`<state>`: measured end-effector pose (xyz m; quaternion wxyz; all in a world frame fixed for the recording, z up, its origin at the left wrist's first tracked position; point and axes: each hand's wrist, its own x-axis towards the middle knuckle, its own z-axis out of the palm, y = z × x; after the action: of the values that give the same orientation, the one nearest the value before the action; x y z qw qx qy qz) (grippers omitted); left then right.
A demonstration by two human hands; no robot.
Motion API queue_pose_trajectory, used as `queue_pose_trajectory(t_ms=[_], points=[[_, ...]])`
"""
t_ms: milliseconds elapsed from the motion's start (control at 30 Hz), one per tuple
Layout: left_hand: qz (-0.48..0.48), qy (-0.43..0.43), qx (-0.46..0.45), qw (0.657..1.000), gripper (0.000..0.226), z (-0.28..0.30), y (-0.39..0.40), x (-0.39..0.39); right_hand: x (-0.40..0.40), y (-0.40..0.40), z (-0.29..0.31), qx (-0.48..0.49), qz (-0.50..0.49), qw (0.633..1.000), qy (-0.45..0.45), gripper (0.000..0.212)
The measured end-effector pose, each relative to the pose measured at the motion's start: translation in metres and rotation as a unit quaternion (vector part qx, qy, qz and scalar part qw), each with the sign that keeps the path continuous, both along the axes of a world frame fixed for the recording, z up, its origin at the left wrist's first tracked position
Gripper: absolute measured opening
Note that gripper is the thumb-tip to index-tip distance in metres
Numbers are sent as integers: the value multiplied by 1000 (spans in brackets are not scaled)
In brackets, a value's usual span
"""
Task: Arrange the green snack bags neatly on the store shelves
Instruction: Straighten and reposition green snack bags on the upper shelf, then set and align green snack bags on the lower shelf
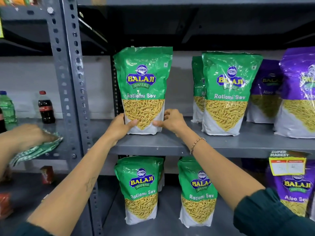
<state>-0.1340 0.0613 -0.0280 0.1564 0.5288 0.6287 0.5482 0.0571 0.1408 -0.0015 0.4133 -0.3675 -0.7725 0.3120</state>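
Note:
A green Ratlami Sev snack bag (144,79) stands upright at the left end of the grey middle shelf (153,145). My left hand (120,126) grips its lower left side and my right hand (171,120) grips its lower right side. Further right on the same shelf stand two more green bags (228,92), one behind the other. On the shelf below, two green bags (141,188) (198,193) stand side by side, with others hidden behind them.
Purple Aloo Sev bags (300,92) fill the right end of both shelves. A perforated grey upright post (71,79) borders the left. Beyond it, another person's hand (29,137) wipes a shelf with a green cloth near a cola bottle (46,108). A yellow price tag (288,165) hangs at the right.

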Motion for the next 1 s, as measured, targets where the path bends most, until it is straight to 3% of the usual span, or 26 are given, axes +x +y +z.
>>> queue_pose_trajectory(t_ms=[67,167,267,367,500,633,800,1000], points=[[24,39,-15,999,69,0,-4,6,3,-2,0,-3,18,1000,-12,58],[150,129,-16,980,72,-2,-15,22,9,-4,0,2,33,999,-37,60],[228,170,134,949,51,-6,-34,48,20,-15,-1,73,-26,997,-6,45],[174,128,248,945,21,-9,-57,84,40,-42,-8,160,-70,982,78,15],[95,91,249,959,13,-33,-73,125,73,-82,-41,174,-69,971,150,4],[49,65,214,973,9,-83,-74,154,102,-98,-96,123,-41,980,151,5],[12,16,73,997,7,-169,-55,173,141,-76,-196,-25,-5,999,23,8],[-12,12,-175,984,59,-259,-6,178,203,-8,-310,-183,-120,966,-134,17]])
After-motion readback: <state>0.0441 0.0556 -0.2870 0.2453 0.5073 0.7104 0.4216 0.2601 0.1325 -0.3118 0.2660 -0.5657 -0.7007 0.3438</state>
